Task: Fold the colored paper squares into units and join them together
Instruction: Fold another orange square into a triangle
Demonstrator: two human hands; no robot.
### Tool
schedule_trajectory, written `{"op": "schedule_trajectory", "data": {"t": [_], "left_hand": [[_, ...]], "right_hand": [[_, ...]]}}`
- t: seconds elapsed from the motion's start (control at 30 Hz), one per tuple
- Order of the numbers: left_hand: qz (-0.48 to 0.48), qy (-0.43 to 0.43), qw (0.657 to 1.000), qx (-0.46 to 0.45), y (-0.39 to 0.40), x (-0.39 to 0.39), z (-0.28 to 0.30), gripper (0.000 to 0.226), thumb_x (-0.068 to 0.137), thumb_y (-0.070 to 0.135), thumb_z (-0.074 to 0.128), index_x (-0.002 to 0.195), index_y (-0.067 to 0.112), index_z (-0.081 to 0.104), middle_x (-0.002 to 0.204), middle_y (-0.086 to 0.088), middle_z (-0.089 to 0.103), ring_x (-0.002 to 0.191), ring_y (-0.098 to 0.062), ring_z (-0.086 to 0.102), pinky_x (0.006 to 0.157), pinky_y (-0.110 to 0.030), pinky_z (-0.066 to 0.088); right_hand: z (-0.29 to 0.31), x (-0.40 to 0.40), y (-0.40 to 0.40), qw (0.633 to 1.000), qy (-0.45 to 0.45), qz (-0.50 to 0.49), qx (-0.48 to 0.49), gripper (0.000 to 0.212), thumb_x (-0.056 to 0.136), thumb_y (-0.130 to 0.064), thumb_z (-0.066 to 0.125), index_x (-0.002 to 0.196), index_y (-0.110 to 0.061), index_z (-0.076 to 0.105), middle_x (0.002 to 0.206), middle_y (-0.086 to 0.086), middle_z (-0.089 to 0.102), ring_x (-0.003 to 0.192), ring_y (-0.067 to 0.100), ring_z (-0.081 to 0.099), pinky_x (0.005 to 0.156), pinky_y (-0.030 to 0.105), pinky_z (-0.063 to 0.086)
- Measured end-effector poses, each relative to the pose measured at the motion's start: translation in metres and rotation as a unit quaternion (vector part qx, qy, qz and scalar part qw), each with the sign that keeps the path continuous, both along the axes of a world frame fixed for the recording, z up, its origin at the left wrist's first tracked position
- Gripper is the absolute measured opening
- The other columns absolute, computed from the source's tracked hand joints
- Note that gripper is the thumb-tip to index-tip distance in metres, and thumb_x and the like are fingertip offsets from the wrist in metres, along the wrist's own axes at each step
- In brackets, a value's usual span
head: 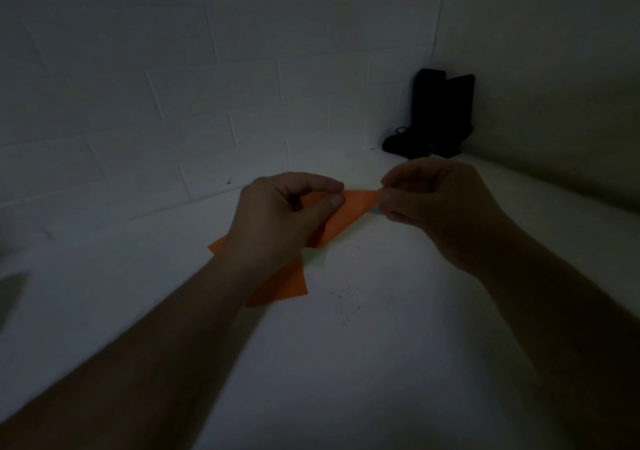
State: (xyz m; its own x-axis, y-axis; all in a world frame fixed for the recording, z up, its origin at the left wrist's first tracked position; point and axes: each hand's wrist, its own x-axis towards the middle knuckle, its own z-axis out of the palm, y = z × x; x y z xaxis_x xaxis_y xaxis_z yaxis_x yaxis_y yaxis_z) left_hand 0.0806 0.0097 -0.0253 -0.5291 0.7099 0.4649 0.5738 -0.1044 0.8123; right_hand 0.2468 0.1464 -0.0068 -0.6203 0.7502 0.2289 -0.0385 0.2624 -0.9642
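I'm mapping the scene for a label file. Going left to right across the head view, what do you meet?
Left hand → folded orange paper pinched between both hands → right hand; the dark object sits far back in the corner.

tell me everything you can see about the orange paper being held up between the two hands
The orange paper looks thin and matte, already folded, with a straight upper edge and a slanted lower one. It is held above the white table. The left hand pinches its left part between thumb and forefinger; the right hand pinches its right tip. The dim light hides its creases.
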Motion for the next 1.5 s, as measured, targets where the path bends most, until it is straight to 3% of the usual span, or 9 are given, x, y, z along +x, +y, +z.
{"op": "schedule_trajectory", "data": {"t": [0.2,0.4,0.57,0.77,0.97,1.13,1.27,1.37,1.5], "left_hand": [[0.002,0.003,1.000,-0.008,-0.001,0.000,0.002,0.019,0.084,0.032,0.083,0.098,0.042,0.077,0.095,0.022,0.075,0.090,0.002,0.070,0.076,-0.017,0.057],[-0.021,-0.014,1.000,0.003,-0.004,0.005,0.006,0.047,0.083,0.027,0.085,0.122,0.038,0.063,0.080,-0.002,0.076,0.072,-0.023,0.074,0.070,-0.042,0.063],[-0.041,0.004,0.998,-0.037,-0.007,0.006,0.007,0.062,0.080,0.034,0.086,0.131,0.046,0.053,0.079,-0.005,0.076,0.072,-0.022,0.075,0.071,-0.049,0.063],[-0.047,-0.037,0.997,-0.056,-0.007,0.010,0.009,0.075,0.082,0.031,0.085,0.142,0.048,0.042,0.077,-0.016,0.072,0.068,-0.030,0.073,0.068,-0.049,0.062],[-0.066,0.020,0.991,-0.117,-0.007,0.013,0.008,0.092,0.082,0.027,0.086,0.154,0.047,0.032,0.074,-0.005,0.075,0.064,-0.018,0.072,0.065,-0.032,0.061],[-0.081,-0.147,0.985,-0.051,-0.005,0.017,0.012,0.082,0.089,0.025,0.078,0.156,0.037,0.032,0.089,-0.007,0.079,0.084,-0.021,0.077,0.080,-0.033,0.064],[-0.135,-0.380,0.914,0.035,0.002,0.016,0.013,0.092,0.075,0.019,0.080,0.156,0.026,0.036,0.104,-0.016,0.078,0.098,-0.029,0.076,0.087,-0.036,0.062],[-0.173,-0.409,0.895,0.039,0.006,0.025,0.007,0.093,0.071,0.007,0.081,0.152,0.022,0.040,0.107,-0.016,0.077,0.105,-0.030,0.075,0.094,-0.041,0.060],[-0.167,-0.418,0.890,0.073,0.015,0.037,0.001,0.071,0.081,-0.007,0.078,0.143,0.013,0.049,0.112,-0.017,0.076,0.105,-0.030,0.075,0.089,-0.040,0.061]], "right_hand": [[0.002,0.002,0.003,1.000,-0.002,0.000,0.007,0.031,0.083,0.007,0.072,0.101,-0.018,0.067,0.079,0.005,0.076,0.081,0.023,0.075,0.078,0.038,0.061],[0.004,0.003,0.002,0.996,0.025,0.052,-0.073,0.041,0.087,0.004,0.069,0.118,-0.023,0.062,0.083,0.008,0.076,0.086,0.025,0.075,0.078,0.035,0.060],[-0.002,-0.001,-0.007,0.997,-0.035,0.071,0.005,0.044,0.083,0.001,0.075,0.114,-0.029,0.065,0.088,0.008,0.077,0.087,0.024,0.074,0.082,0.041,0.061],[-0.003,0.000,-0.004,0.997,-0.024,0.076,-0.010,0.046,0.081,0.007,0.074,0.115,-0.023,0.066,0.073,0.006,0.072,0.071,0.020,0.068,0.079,0.045,0.059],[0.001,0.002,-0.012,0.970,-0.162,0.110,0.141,0.049,0.081,-0.004,0.079,0.121,-0.026,0.062,0.078,-0.005,0.076,0.074,0.009,0.073,0.070,0.023,0.055],[-0.001,0.001,-0.004,0.996,-0.008,0.080,-0.037,0.051,0.079,0.010,0.073,0.117,-0.024,0.066,0.064,0.003,0.065,0.065,0.016,0.062,0.068,0.035,0.051],[0.000,-0.006,-0.002,0.977,0.090,0.042,-0.188,0.046,0.083,0.005,0.070,0.117,-0.025,0.066,0.069,-0.001,0.060,0.066,0.012,0.062,0.070,0.033,0.050],[-0.001,-0.009,-0.005,0.966,0.110,0.049,-0.230,0.043,0.084,0.001,0.071,0.116,-0.027,0.067,0.088,0.002,0.056,0.074,0.014,0.061,0.066,0.029,0.052],[-0.006,-0.014,-0.012,0.965,0.121,0.056,-0.225,0.038,0.087,0.002,0.068,0.116,-0.023,0.066,0.063,-0.004,0.063,0.063,0.007,0.066,0.070,0.029,0.053]]}}
